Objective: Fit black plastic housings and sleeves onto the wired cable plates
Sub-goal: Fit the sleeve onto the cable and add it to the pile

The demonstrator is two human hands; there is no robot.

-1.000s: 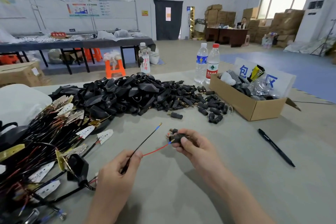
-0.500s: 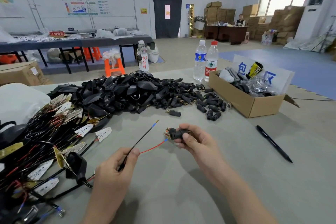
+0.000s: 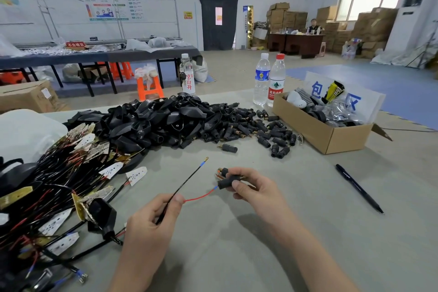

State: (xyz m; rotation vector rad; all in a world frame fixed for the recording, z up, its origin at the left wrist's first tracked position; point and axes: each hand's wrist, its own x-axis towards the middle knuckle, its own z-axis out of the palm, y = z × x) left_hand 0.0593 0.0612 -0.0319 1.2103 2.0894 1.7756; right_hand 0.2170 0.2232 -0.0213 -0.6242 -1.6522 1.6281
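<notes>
- The left hand is curled, with thumb and forefinger pinching a black wire and a red wire where the two meet
- The black wire rises up and to the right from that pinch and ends free in a blue collar with a brass tip
- The red wire curves right into the end of a black sleeve, which the right hand grips between thumb and curled fingers just above the surface
- Brass pins show at the sleeve's upper left end; there may be a second small piece in the same grip, but the view is too blurred to be sure
- A heap of black housings lies beyond the hands, with loose sleeves scattered to its right
- The wired cable plates lie in a tangle at the left, one near the left hand already wearing a housing
- A cardboard box stands at the right, a pen lies in front of it, and two water bottles stand behind
</notes>
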